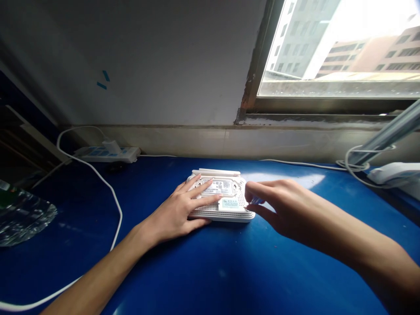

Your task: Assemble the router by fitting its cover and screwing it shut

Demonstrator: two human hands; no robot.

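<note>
- While steadying the white router (236,215) with the left hand (173,214), best to press evenly; in the head view, laid across the casing from eight o'clock with fingers spread, gripping nothing.
- Look for the router near the middle, slightly toward six o'clock, lying label side up on the blue tabletop (216,262), with a white antenna (215,172) along the twelve o'clock edge.
- At three o'clock, see the right hand (278,203), apparently pinching a pale bluish object (257,201) between thumb and curled fingers, beside the router's four o'clock corner; too hidden to name.
- For control there, probably wise to use a light pinch, a loose wrist and force without sideways push.
- Likely useful to brace the left thumb along the six o'clock edge against slipping.
- Mind the white cable (111,188) toward nine o'clock, well apart from the router.
</note>
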